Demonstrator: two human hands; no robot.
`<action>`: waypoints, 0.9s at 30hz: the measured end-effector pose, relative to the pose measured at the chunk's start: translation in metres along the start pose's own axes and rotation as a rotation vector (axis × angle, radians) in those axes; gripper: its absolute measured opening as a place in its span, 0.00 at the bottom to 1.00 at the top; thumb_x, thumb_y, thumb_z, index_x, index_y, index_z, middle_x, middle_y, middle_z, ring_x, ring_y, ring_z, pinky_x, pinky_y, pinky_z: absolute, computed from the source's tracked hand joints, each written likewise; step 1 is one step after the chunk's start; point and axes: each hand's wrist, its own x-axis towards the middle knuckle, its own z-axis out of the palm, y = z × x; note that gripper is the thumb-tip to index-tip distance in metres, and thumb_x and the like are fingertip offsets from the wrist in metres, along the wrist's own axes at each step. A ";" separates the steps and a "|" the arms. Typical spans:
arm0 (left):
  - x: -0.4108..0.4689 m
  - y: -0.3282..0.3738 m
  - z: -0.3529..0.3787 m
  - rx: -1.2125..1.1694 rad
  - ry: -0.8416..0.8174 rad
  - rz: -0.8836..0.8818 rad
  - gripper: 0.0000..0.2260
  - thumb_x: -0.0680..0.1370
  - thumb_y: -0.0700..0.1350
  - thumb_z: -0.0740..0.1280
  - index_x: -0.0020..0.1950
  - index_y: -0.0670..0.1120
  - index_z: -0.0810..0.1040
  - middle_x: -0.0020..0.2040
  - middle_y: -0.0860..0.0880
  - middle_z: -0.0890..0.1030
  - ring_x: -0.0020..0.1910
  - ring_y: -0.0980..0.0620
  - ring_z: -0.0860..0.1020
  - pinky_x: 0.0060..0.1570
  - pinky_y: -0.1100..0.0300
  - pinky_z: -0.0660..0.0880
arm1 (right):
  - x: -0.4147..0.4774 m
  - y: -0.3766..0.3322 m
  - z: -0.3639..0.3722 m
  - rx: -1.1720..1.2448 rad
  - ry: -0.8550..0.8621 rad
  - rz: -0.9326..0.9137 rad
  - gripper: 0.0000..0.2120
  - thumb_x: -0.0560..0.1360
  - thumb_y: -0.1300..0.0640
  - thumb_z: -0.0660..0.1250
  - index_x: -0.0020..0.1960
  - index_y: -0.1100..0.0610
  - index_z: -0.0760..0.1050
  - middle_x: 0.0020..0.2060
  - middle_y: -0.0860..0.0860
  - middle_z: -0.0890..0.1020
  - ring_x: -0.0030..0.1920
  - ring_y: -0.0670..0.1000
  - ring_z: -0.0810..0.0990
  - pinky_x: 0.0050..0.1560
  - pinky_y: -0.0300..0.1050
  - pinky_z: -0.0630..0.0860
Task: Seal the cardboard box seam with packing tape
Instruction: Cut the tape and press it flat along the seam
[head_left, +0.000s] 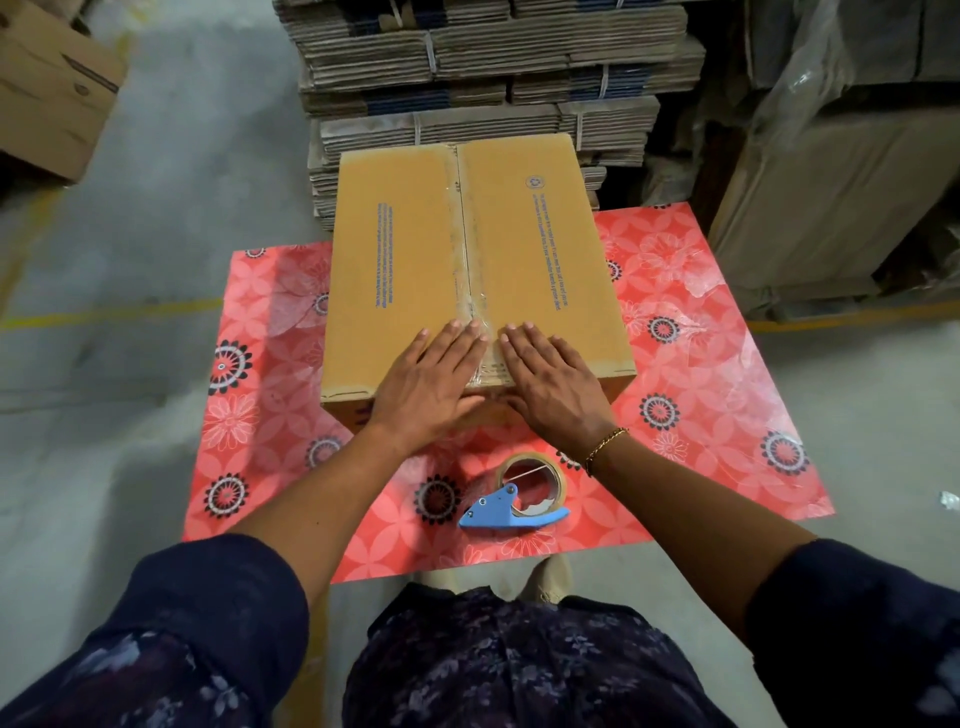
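A closed cardboard box (405, 260) with blue print lies on a red flowered table (701, 322). Clear packing tape (466, 249) runs along its centre seam from the far edge to the near edge. My left hand (428, 379) lies flat on the box's near end, just left of the seam, fingers spread. My right hand (553, 384) lies flat just right of the seam, a gold bracelet on its wrist. Both palms press on the box top and its near edge. A blue tape dispenser (511, 506) with a roll of tape sits on the table in front of the box, between my forearms.
Bundled stacks of flattened cartons (493, 78) rise right behind the table. Wrapped cartons (841, 182) stand at the right, and an open box (47, 88) sits on the grey floor at the far left. Yellow floor lines run past both sides.
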 end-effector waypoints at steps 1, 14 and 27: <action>0.000 0.000 -0.001 -0.004 -0.005 0.001 0.35 0.81 0.63 0.53 0.82 0.45 0.51 0.83 0.46 0.56 0.81 0.46 0.54 0.78 0.44 0.55 | 0.000 0.001 0.000 0.002 -0.001 -0.007 0.35 0.81 0.43 0.61 0.81 0.60 0.56 0.80 0.56 0.61 0.81 0.57 0.57 0.78 0.57 0.60; -0.002 0.004 -0.008 -0.034 -0.040 -0.011 0.39 0.79 0.58 0.63 0.82 0.47 0.46 0.84 0.47 0.49 0.82 0.46 0.46 0.79 0.44 0.49 | -0.001 0.000 -0.005 0.010 -0.017 -0.010 0.36 0.80 0.44 0.58 0.81 0.60 0.54 0.81 0.56 0.60 0.81 0.57 0.56 0.78 0.56 0.58; -0.001 0.011 0.002 0.045 0.015 -0.070 0.42 0.78 0.61 0.64 0.82 0.46 0.46 0.83 0.47 0.52 0.82 0.46 0.51 0.78 0.45 0.54 | -0.002 -0.001 -0.007 0.024 -0.010 0.000 0.33 0.81 0.44 0.53 0.81 0.60 0.55 0.81 0.56 0.61 0.81 0.57 0.57 0.78 0.57 0.59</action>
